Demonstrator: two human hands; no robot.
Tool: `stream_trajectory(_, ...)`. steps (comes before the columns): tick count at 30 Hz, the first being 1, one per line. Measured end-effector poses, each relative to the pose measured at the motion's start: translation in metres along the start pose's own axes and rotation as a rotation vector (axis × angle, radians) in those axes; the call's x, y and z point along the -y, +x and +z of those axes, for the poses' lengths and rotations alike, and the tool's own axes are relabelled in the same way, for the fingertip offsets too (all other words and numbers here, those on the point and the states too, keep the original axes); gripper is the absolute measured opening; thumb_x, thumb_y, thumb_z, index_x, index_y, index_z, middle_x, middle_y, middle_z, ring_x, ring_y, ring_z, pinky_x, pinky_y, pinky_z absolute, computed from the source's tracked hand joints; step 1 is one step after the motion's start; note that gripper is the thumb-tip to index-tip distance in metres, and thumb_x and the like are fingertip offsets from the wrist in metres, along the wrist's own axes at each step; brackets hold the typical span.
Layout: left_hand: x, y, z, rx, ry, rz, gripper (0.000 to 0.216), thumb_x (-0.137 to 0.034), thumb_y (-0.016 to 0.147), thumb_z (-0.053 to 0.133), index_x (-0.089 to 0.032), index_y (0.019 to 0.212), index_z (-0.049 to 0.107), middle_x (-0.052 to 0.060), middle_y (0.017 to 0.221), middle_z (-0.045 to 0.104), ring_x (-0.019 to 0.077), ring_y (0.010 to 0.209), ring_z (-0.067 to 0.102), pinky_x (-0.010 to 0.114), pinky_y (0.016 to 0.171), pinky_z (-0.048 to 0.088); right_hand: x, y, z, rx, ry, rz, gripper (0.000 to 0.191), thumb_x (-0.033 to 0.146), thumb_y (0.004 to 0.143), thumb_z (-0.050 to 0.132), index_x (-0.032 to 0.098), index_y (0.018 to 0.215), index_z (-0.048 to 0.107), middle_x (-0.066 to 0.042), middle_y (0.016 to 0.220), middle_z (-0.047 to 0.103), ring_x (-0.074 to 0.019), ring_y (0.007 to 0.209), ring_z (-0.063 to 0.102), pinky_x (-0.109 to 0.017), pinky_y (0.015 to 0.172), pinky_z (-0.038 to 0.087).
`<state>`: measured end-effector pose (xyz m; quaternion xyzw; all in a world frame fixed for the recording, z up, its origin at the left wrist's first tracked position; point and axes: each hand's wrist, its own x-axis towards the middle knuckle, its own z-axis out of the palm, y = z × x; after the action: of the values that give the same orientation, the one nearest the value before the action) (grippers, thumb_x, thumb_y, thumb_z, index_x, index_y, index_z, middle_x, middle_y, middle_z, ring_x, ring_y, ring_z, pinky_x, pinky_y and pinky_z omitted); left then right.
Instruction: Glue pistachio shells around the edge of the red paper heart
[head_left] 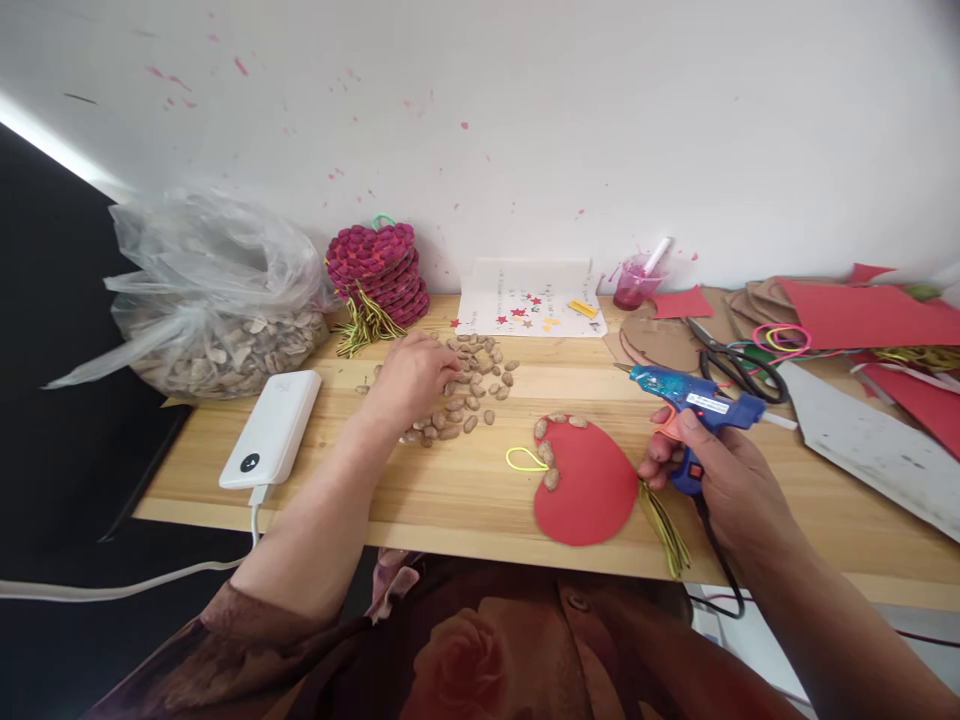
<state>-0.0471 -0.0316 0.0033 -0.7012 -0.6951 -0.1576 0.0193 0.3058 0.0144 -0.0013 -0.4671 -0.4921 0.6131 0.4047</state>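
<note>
I log: red heart (589,490), loop (528,469) left, tassel (664,530) right, lies between left hand (412,377) (at peanuts (454,405), grip unclear) and nearer right hand (724,475), holding glue gun (664,382).

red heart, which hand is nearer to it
Right. The right hand, holding the glue gun, is close beside the red heart; the left hand is farther off, at the peanuts to its left.

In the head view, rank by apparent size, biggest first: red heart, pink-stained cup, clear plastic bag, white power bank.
1. Clear plastic bag
2. Red heart
3. White power bank
4. Pink-stained cup
</note>
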Motion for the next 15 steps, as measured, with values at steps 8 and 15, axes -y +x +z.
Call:
stream_trajectory(8, -0.007, 0.002, 0.003, 0.104, 0.114, 0.035, 0.029, -0.019, 0.092, 0.049, -0.02, 0.089, 0.078, 0.009, 0.092, 0.077, 0.0284, 0.099, 0.061, 0.04, 0.095, 0.045, -0.001, 0.0, 0.002, 0.007, 0.033, -0.021, 0.038, 0.055, 0.082, 0.079, 0.021, 0.091, 0.064, 0.003, 0.062, 0.062, -0.0154, 0.051, 0.066, -0.022, 0.045, 0.052)
stream_trajectory(15, -0.011, 0.007, 0.001, 0.157, 0.206, 0.046, 0.034, -0.019, 0.09, 0.045, -0.019, 0.093, 0.079, 0.011, 0.092, 0.077, 0.0304, 0.1, 0.061, 0.039, 0.095, 0.045, -0.003, 0.0, 0.001, 0.023, 0.037, -0.023, 0.049, 0.064, 0.076, 0.08, 0.021, 0.09, 0.064, 0.004, 0.062, 0.061, -0.015, 0.05, 0.066, -0.023, 0.045, 0.052)
